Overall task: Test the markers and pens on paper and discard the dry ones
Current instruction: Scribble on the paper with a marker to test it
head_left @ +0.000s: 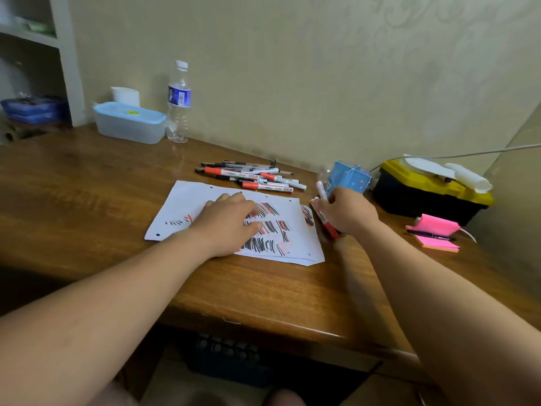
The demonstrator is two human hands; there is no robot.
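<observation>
White sheets of paper [187,206] lie on the wooden desk, covered with black and red test strokes. My left hand [231,224] presses flat on the paper, fingers spread. My right hand [347,213] grips a white marker with a red cap [321,189], its end pointing up toward the blue pen holder [349,177]. Two red-and-white markers [326,225] lie on the desk under that hand, right of the paper. A pile of markers and pens [251,175] lies behind the paper.
A water bottle [178,104] and a lidded blue-white box [128,123] stand at the back left. A black and yellow toolbox [427,191] sits at the right, with pink sticky notes and a black pen [436,234] before it. The desk's front edge [263,320] is near.
</observation>
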